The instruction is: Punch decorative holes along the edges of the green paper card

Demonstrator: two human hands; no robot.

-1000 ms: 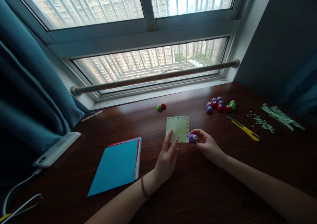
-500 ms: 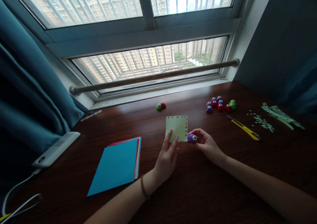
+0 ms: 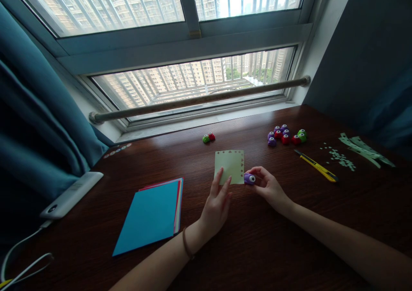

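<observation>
Right hand: the right hand (image 3: 268, 187) has its fingers closed round a purple punch (image 3: 249, 178), set against the near right corner of the pale paper square (image 3: 229, 166).
Left hand: the left hand (image 3: 217, 205) has its fingers spread flat, pressing the square's near left edge.
Relation: the punch lies just right of the square and touches it; the right hand is the nearer one.
Surface: dark wooden desk (image 3: 257, 244).
Room: coloured paper stack (image 3: 151, 216) near left; more punches (image 3: 286, 136) and a yellow knife (image 3: 317, 166) far right; window beyond.

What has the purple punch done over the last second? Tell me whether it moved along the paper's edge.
No. The purple punch sits at the lower right corner of the pale green paper, gripped by the right hand, just as before.
</observation>
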